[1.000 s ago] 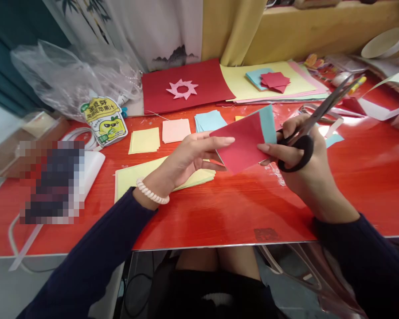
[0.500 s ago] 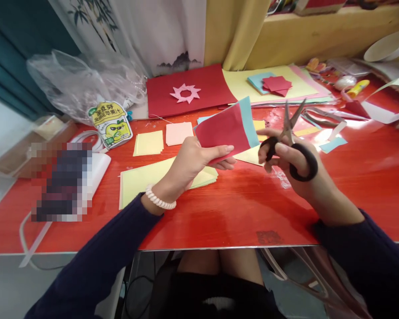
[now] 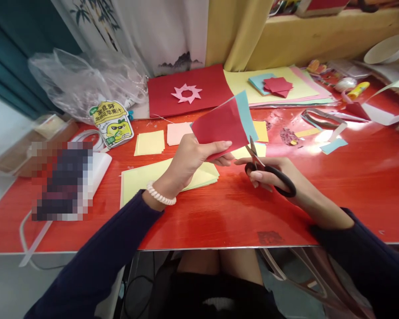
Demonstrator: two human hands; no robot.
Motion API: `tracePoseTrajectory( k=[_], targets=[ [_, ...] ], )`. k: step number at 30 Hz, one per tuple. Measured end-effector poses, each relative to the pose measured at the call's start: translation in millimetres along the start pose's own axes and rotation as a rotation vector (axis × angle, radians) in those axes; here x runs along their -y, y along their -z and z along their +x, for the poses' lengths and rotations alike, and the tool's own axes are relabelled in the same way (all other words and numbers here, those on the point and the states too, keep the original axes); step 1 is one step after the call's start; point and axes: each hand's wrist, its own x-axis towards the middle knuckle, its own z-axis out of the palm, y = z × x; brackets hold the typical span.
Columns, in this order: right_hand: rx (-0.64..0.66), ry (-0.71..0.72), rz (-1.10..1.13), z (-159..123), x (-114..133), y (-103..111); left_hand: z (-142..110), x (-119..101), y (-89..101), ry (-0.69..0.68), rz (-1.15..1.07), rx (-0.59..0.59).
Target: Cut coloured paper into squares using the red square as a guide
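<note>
My left hand [image 3: 193, 156] pinches a red paper sheet [image 3: 221, 125] with a light blue sheet [image 3: 246, 113] behind it, both held up over the red table [image 3: 219, 208]. My right hand [image 3: 269, 173] has its fingers through the black handles of the scissors [image 3: 267, 170]. The blades point up at the lower right edge of the red paper.
A stack of pale yellow paper [image 3: 142, 177] lies under my left wrist. Small yellow squares [image 3: 150, 142] and pink squares [image 3: 177, 132] lie behind it. A red sheet with a pink star cutout [image 3: 186, 92], a juice pouch [image 3: 112, 123], plastic bags [image 3: 83, 84] and paper scraps [image 3: 322, 119] sit farther back.
My right hand swung the scissors down and left, from the right side of the paper to its lower edge. My left hand lifted and turned the red and blue sheets slightly.
</note>
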Motion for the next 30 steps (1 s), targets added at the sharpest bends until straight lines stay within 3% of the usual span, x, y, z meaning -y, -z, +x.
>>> tracePoseTrajectory(
  k=[11, 30],
  targets=[
    [0.002, 0.058, 0.072, -0.6, -4.6, 1.3, -1.2, -0.2, -2.8, 0.013, 0.023, 0.012],
    [-0.008, 0.012, -0.009, -2.5, -2.9, -0.4, -1.3, -0.8, -2.5, 0.028, 0.035, 0.009]
  ],
)
